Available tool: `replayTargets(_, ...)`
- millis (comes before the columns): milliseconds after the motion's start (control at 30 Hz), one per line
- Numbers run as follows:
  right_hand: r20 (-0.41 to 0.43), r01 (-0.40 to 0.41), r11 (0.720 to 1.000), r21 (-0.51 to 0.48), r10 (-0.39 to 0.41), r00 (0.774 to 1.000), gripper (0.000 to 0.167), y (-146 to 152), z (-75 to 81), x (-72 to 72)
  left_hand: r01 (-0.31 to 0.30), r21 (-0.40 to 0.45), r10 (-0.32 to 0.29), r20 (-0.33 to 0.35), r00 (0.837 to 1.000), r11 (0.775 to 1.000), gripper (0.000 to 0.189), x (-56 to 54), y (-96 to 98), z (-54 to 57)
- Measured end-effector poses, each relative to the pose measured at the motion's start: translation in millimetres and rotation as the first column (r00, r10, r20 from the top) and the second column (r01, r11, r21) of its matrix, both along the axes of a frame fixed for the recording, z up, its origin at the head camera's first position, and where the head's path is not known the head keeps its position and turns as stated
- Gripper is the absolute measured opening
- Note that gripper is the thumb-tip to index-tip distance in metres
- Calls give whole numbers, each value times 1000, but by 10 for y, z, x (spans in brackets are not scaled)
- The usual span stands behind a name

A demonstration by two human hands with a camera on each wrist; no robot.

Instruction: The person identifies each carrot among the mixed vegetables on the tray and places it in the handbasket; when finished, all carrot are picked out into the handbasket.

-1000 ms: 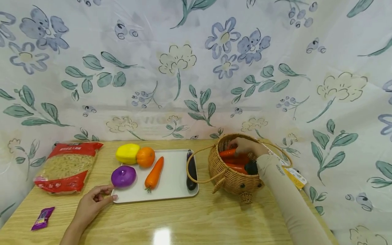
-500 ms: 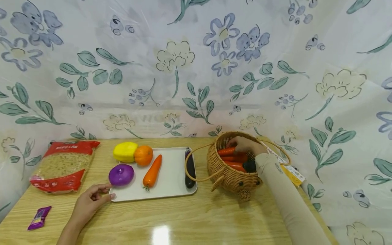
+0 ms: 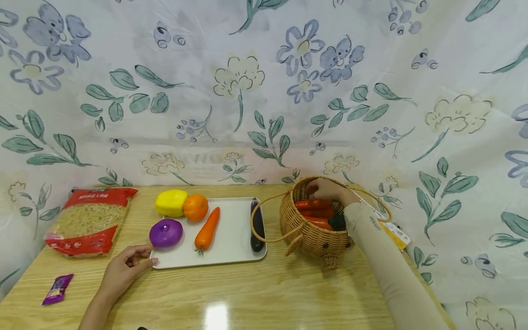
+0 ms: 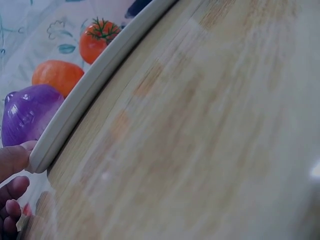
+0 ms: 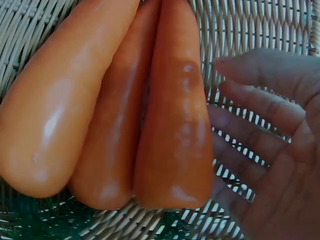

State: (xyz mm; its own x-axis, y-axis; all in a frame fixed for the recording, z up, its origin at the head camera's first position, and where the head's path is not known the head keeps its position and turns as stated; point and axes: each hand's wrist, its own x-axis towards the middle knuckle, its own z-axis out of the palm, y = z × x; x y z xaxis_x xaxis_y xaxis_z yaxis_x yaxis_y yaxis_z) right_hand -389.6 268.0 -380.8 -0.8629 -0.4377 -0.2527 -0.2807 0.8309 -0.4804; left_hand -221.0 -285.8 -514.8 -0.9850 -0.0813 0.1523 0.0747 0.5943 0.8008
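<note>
My left hand (image 3: 123, 270) pinches the near left corner of the white tray (image 3: 237, 229) between thumb and forefinger. Beside its fingertips, a purple onion (image 3: 166, 233) sits on the tray with a carrot (image 3: 207, 230), and an eggplant (image 3: 257, 229) lies along the right side. My right hand (image 3: 327, 190) is inside the wicker basket (image 3: 307, 240). In the right wrist view its fingers stretch out beside the nearest carrot (image 5: 175, 130), grasping nothing. Two more carrots lie alongside, their dark green tops toward the basket wall.
An orange (image 3: 195, 207) and a yellow fruit (image 3: 171, 203) are at the tray's back left. Farther left lie a red pasta bag (image 3: 90, 220) and a purple wrapped snack (image 3: 57, 289). The basket's handle loop (image 3: 268, 240) overlaps the eggplant. A yellow-and-white packet (image 3: 396, 236) lies behind the basket.
My right hand has let go of a carrot, which now lies flatter in the basket, and the hand has risen slightly off it. The left hand stays at the tray corner.
</note>
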Motion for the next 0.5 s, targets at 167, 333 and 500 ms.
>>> replayTargets(167,-26,-23,998,51,24,999,42,-40,144,62,4,4,-5,15,1000,1000,40,5,12,-14)
replayTargets(333,-77,-70,996,50,74,994,39,-96,346,171,1,-3,-1,25,1000,1000,41,9,3,-15)
replayTargets(500,-88,-94,995,-34,90,992,40,-230,563,319,0,-10,0,14,1000,1000,42,10,-14,-12)
